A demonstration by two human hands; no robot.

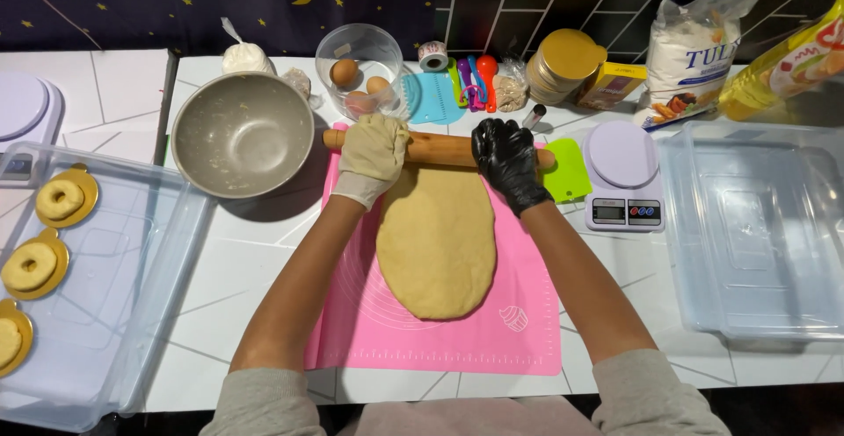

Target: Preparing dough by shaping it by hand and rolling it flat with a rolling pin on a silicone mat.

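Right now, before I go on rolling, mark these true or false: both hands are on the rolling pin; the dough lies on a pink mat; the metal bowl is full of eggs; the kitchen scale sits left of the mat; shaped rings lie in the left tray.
1. Both hands on the rolling pin: true; left hand in a pale glove, right hand in a black one.
2. Dough on the pink mat: true.
3. Metal bowl full of eggs: false; the eggs sit in a clear container.
4. Kitchen scale left of the mat: false; right.
5. Dough rings in the left tray: true.

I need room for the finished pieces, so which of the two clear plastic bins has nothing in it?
The right-hand bin, beside the kitchen scale; the left bin holds doughnuts.
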